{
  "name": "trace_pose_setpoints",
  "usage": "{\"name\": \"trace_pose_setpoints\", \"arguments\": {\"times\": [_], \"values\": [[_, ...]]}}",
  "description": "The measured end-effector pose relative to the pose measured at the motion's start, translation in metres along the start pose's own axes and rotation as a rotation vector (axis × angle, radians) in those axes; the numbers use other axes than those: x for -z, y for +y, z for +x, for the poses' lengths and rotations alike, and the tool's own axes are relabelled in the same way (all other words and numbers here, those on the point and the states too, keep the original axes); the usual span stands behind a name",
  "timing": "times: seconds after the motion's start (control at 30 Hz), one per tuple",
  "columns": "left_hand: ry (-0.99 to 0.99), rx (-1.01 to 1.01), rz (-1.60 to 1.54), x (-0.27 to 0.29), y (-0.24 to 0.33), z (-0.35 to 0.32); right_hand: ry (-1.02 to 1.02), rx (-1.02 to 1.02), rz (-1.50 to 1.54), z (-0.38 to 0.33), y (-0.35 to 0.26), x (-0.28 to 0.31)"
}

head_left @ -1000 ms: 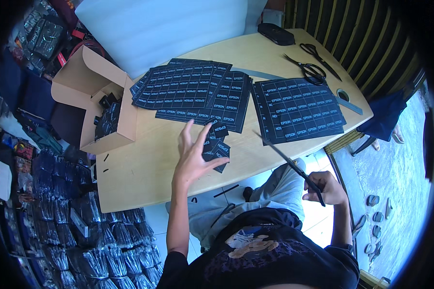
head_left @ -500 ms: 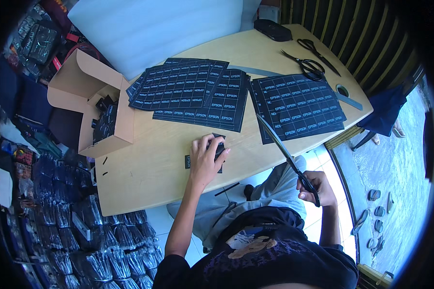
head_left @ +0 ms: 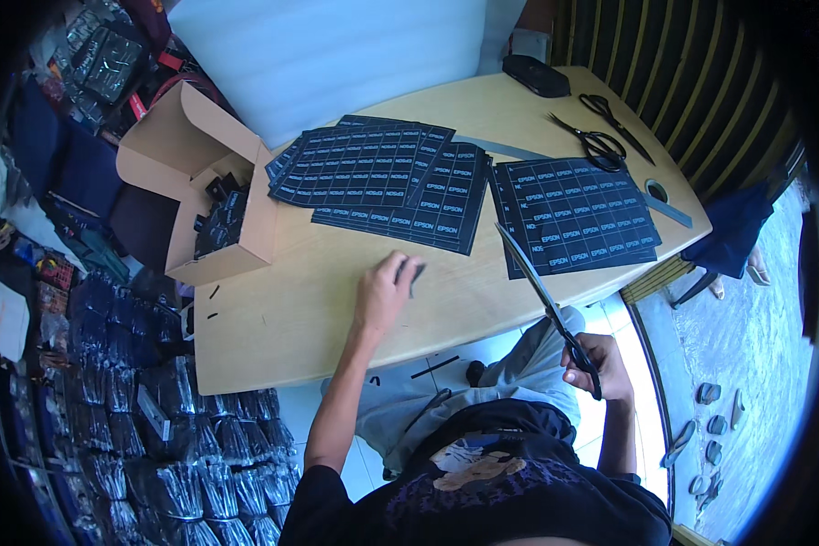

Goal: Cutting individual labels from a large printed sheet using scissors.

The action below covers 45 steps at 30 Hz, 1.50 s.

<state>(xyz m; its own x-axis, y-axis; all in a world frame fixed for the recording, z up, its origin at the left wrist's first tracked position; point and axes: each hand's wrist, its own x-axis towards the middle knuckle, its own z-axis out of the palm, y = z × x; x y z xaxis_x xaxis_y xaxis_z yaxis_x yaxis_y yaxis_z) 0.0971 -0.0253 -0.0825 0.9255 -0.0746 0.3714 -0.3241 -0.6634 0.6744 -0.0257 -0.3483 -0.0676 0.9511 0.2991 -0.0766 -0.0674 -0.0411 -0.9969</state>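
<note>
My left hand (head_left: 384, 293) is just above the near middle of the table, its fingers closed on small black printed pieces (head_left: 416, 273). Only an edge of them shows past my fingertips, so how many there are cannot be told. In my right hand (head_left: 604, 364), off the table's near edge, are long scissors (head_left: 539, 282) with black handles. Their blades point up and left across the table edge, and look closed. Beyond my left hand lies an overlapping stack of black printed sheets (head_left: 364, 168). More black sheets (head_left: 578, 214) lie to the right, near the blade tips.
An open cardboard box (head_left: 250, 250) at the table's left holds small black pieces (head_left: 223, 218). At the far right lie two more scissors (head_left: 601, 150), a black case (head_left: 535, 76), a tape roll (head_left: 656, 190) and a steel ruler (head_left: 673, 214). Plastic-wrapped bundles (head_left: 191, 464) fill the lower left.
My left hand has gathered up the small black pieces that lay spread under it and lifted them slightly. My right hand still holds the scissors in much the same place. The view has shifted a little.
</note>
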Motion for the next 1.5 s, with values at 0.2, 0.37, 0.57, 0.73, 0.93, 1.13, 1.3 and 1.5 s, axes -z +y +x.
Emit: {"name": "trace_pose_setpoints", "arguments": {"times": [0.2,0.37,0.57,0.73,0.93,1.13,1.3,1.5], "values": [[0.410,-0.099,0.170,0.105,0.001,0.069,-0.006,-0.001,0.004,-0.006,0.005,0.001],[0.660,-0.205,0.471,0.213,-0.041,0.122,-0.002,-0.006,0.043,-0.003,0.006,-0.002],[0.682,-0.078,0.467,0.231,-0.136,0.133,0.023,-0.024,0.055,-0.007,0.012,-0.004],[0.245,0.363,0.473,0.245,-0.203,0.106,0.019,-0.041,0.088,-0.011,0.011,-0.002],[-0.128,0.174,0.414,0.229,-0.140,0.093,0.077,-0.048,0.022,-0.012,0.018,0.008],[0.061,0.036,0.633,0.189,-0.127,0.053,0.014,-0.081,0.095,0.009,0.025,-0.004],[0.136,0.042,0.650,0.179,-0.131,0.040,-0.060,-0.075,0.082,0.011,0.020,-0.012],[0.212,0.033,0.738,0.146,-0.104,0.020,-0.059,-0.098,0.048,0.008,0.019,-0.012]]}}
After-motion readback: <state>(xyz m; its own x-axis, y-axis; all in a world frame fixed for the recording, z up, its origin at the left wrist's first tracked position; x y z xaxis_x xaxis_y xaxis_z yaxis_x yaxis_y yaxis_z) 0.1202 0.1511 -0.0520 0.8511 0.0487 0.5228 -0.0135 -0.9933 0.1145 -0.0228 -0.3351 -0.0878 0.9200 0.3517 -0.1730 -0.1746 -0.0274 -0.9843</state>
